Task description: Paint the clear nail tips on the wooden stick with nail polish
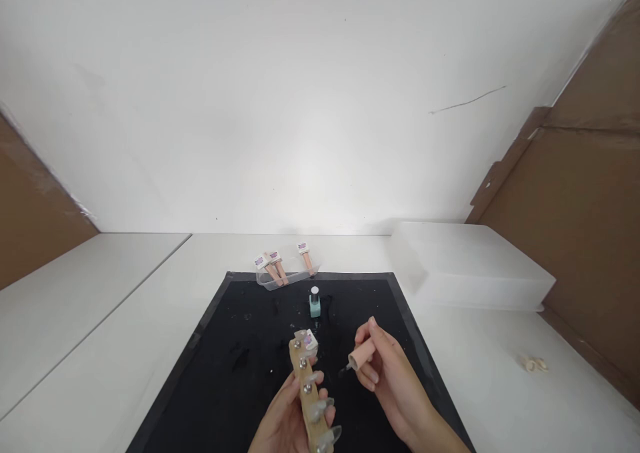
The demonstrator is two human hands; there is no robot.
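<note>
My left hand (pixel 286 416) is wrapped round a light wooden bar (pixel 311 407) at the bottom centre. Silver round studs and clear nail-shaped tips stick out along the bar, and a small white label with a purple print (pixel 310 339) is at its top end. To the right, my right hand (pixel 393 379) pinches a pinkish cylinder (pixel 361 354), its open end facing left toward the bar. A thin piece with a dark tip juts from that end, apart from the bar. Beyond both hands, a teal bottle (pixel 315 305) with a white-topped dark cap stands upright.
A black mat (pixel 240 379) lies under the hands. At its far edge, a clear tray (pixel 295 278) holds several pink pieces with labels. A white box (pixel 475 273) is at the back right. Small beige rings (pixel 535 364) lie farther right. Brown cardboard panels flank both sides.
</note>
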